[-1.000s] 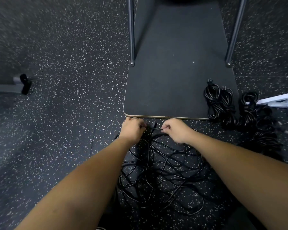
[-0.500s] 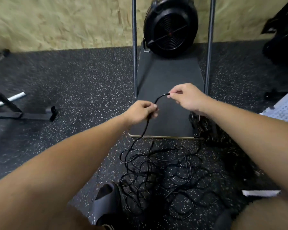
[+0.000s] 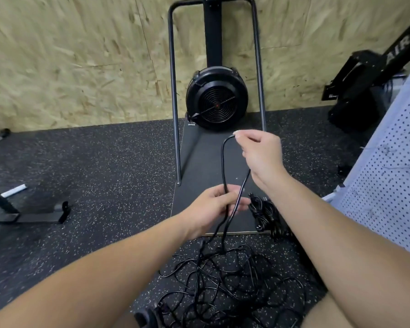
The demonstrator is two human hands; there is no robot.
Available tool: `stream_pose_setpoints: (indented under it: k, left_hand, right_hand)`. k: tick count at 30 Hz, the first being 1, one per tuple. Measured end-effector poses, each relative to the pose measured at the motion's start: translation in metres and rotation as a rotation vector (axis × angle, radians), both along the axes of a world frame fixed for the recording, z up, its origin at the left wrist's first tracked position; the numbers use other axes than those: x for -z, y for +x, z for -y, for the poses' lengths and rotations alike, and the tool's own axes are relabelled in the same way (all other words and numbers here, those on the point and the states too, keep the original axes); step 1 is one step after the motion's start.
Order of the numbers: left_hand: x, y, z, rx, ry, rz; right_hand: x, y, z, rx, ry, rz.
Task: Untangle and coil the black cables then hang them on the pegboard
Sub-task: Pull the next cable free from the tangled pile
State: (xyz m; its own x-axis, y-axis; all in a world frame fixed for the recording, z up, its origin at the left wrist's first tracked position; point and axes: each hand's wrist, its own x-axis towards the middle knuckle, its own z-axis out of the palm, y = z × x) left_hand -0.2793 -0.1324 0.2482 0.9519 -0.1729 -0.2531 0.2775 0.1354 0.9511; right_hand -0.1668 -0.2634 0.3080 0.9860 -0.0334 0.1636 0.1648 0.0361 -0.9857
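A tangled heap of black cables (image 3: pixel 227 287) lies on the speckled floor between my forearms. One black cable (image 3: pixel 223 162) rises out of it as a loop. My left hand (image 3: pixel 213 207) grips both strands of that loop just above the heap. My right hand (image 3: pixel 258 155) pinches the top of the loop higher up and farther away. Several coiled black cable bundles (image 3: pixel 268 216) lie on the floor under my right forearm, partly hidden. The white pegboard (image 3: pixel 393 176) leans at the right edge.
A black fan machine (image 3: pixel 217 101) with a grey tube frame (image 3: pixel 173 95) stands on a dark platform (image 3: pixel 199 166) against the chipboard wall. A black stand foot (image 3: pixel 33 216) lies at the left. Dark equipment (image 3: pixel 360 91) sits at the far right.
Both hands have lifted one cable from the heap, and the loop has grown as my right hand rose away from the left. The view tilted up to show the wall and pegboard.
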Motion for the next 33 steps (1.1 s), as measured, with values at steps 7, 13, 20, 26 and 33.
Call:
stream_pose_setpoints:
  k: [7,13,20,26,33]
  left_hand:
    - [0.023,0.005,0.001,0.135,0.124,0.090]
    - [0.022,0.038,-0.023,-0.002,0.173,0.043]
    - [-0.005,0.083,-0.042,-0.276,0.021,0.041]
    - [-0.005,0.101,-0.046,-0.292,-0.079,0.033]
    - [-0.006,0.105,-0.061,-0.174,-0.059,0.057]
  right_hand:
    - [0.004,0.019,0.037,0.102,0.129,-0.085]
    - [0.041,0.037,0.038,-0.094,-0.111,-0.407]
    - [0.083,0.015,0.011,-0.590,-0.617,-0.356]
    - [0.102,-0.006,-0.013,-0.734,-0.567,-0.335]
    - [0.085,-0.008,-0.016,-0.734,-0.544,-0.303]
